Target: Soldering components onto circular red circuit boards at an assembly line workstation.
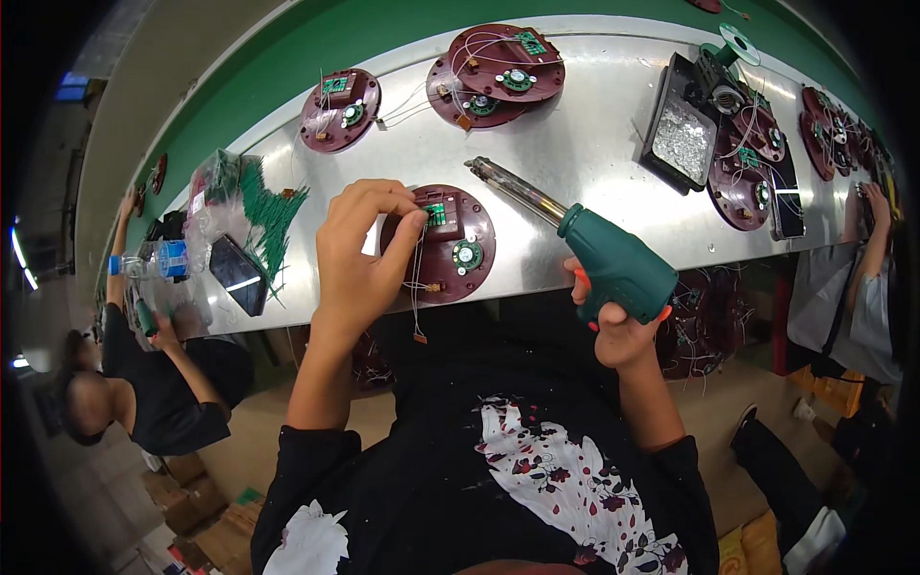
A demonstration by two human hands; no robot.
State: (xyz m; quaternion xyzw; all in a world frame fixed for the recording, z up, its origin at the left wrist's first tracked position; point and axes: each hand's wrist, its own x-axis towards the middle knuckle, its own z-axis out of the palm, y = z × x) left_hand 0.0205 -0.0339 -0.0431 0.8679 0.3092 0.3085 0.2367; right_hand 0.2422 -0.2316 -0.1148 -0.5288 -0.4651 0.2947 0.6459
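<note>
A round dark-red disc (450, 278) lies on the metal bench in front of me. It carries a small green circuit board (436, 215), a round green-rimmed part (468, 255) and thin white wires that hang past the bench edge. Over the disc's left side is my left hand (366, 244), thumb and forefinger pinched together beside the circuit board; what they hold is too small to make out. My right hand (618, 321) grips a green soldering gun (621, 264) with an orange trigger. Its long barrel points up and left, the tip above the bench beyond the disc.
More wired discs (498, 77) lie along the far side. At right stand a black tray (680, 134) of clear bits and a reel (738, 43). Green strips (264, 216), a phone (239, 275) and a bottle (163, 261) lie left. Co-workers sit on both sides.
</note>
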